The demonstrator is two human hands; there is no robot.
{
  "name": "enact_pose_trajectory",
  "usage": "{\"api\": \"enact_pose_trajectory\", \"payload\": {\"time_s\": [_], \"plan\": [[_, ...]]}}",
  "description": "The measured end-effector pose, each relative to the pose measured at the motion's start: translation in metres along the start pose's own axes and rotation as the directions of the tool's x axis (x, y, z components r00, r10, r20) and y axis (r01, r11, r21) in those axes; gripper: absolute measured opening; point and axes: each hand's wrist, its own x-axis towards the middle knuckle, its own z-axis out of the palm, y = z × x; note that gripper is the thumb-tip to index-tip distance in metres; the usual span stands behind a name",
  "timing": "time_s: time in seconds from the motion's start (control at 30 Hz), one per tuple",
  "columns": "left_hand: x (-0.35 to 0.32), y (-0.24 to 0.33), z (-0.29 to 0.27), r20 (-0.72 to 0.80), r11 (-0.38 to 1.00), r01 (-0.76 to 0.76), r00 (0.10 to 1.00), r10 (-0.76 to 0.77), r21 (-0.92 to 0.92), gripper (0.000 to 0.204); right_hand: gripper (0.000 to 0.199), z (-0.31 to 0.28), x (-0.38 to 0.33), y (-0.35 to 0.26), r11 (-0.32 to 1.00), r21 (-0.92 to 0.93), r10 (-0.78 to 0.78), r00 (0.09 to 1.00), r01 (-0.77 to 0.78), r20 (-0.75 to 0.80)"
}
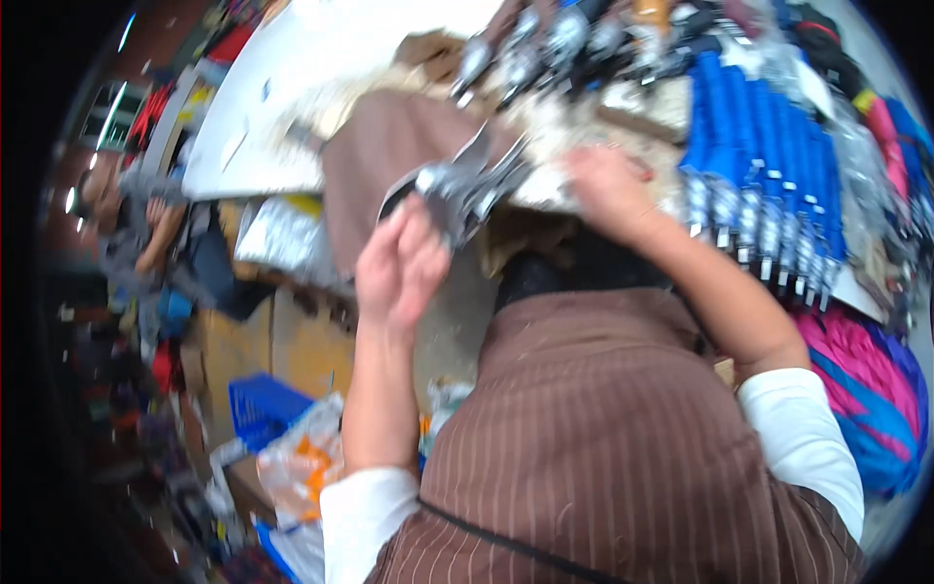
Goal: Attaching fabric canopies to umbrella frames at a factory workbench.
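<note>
My left hand is closed on a silver-grey umbrella, whose pointed flaps stick up loosely; motion blurs it. Behind it a brown cloth drapes over the table's front edge, and I cannot tell whether the two are joined. To the right, my right hand is over the edge of the table, its fingers smeared by motion. A silvery piece lies beside its fingertips, and a small red thing shows just behind the hand.
Blue folded umbrellas lie in a row at the right. More folded umbrellas are at the far side of the white table. Pink and blue fabric bulges at the right. A blue basket stands lower left; a person sits beyond.
</note>
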Motion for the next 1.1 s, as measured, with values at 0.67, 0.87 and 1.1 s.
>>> {"api": "enact_pose_trajectory", "payload": {"time_s": [0.67, 0.87, 1.1], "plan": [[-0.004, -0.071, 0.011, 0.146, 0.746, -0.03, 0.985, -0.091, 0.665, 0.02, 0.013, -0.014, 0.073, -0.103, 0.051, 0.5, -0.135, 0.49, -0.865, 0.861], [-0.023, -0.039, -0.041, -0.167, 0.138, 0.189, 0.973, -0.16, 0.972, 0.025, 0.035, 0.007, 0.014, 0.018, 0.909, 0.417, -0.17, 0.913, -0.001, 0.372], [-0.026, 0.057, 0.015, 0.062, 0.23, -0.292, 0.732, 0.678, 0.929, 0.024, 0.05, -0.009, -0.03, 0.026, -0.224, 0.832, 0.184, 0.817, -0.507, 0.547]]}}
